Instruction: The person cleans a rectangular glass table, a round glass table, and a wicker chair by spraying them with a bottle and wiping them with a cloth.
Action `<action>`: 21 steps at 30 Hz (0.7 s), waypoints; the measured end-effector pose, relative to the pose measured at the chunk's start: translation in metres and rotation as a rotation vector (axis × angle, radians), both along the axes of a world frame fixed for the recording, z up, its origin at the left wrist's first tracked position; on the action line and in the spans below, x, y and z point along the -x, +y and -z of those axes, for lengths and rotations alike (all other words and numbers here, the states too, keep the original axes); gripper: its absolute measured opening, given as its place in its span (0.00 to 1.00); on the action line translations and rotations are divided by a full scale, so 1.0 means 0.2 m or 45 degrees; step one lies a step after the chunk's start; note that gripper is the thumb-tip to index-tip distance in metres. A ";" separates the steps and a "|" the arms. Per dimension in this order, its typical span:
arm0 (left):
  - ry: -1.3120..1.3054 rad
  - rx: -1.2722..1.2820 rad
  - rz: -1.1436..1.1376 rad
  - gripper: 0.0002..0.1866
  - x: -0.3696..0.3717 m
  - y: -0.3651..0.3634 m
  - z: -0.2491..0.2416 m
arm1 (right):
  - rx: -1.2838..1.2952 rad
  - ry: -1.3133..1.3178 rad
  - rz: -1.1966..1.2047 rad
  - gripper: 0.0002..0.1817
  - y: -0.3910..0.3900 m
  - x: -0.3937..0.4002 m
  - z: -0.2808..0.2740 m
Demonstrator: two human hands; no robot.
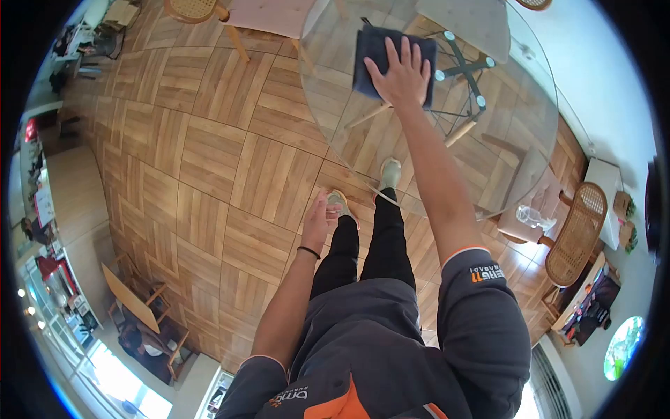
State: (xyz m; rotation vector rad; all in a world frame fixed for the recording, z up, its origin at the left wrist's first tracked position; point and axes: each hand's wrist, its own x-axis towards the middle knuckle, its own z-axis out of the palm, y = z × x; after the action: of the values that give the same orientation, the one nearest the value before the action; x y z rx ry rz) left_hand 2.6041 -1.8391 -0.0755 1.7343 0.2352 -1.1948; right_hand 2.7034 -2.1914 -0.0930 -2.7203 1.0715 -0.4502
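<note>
A folded dark grey-blue cloth (377, 52) lies on the round glass tabletop (335, 115), close to its far left edge. My right hand (405, 73) rests flat on the cloth, its fingers spread and the arm stretched forward over the glass. Down by my side, away from the table, my left hand (319, 220) hangs with loosely bent fingers that stand apart and hold nothing. Through the glass the table's dark metal frame (464, 70) and wooden legs show.
A pale cushioned chair (534, 181) stands right of the table, with a clear plastic item (536, 218) on its seat. Another pink-beige seat (269, 15) is at the far left. Wood-patterned floor (209, 146) stretches left. A person (139, 346) sits at a wooden table (130, 297) at lower left.
</note>
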 end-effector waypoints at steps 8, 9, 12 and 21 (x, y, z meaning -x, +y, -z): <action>-0.051 0.078 0.028 0.32 -0.17 -0.11 -0.01 | -0.158 0.164 0.030 0.44 0.67 0.74 -0.20; -0.067 0.078 0.029 0.32 -0.19 -0.13 -0.02 | -0.202 0.167 0.022 0.44 0.76 0.75 -0.22; -0.112 0.038 0.015 0.32 -0.24 -0.16 0.02 | -0.287 0.116 0.000 0.43 0.90 0.69 -0.22; -0.378 -0.084 0.188 0.37 -0.39 -0.36 -0.08 | -0.033 -0.124 0.162 0.40 0.25 0.41 -0.06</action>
State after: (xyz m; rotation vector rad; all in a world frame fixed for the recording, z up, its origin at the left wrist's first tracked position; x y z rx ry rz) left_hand 2.6828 -1.9113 -0.0586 1.9880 -0.0328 -1.0243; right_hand 2.6207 -2.1405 -0.0806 -2.5888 1.2192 -0.5773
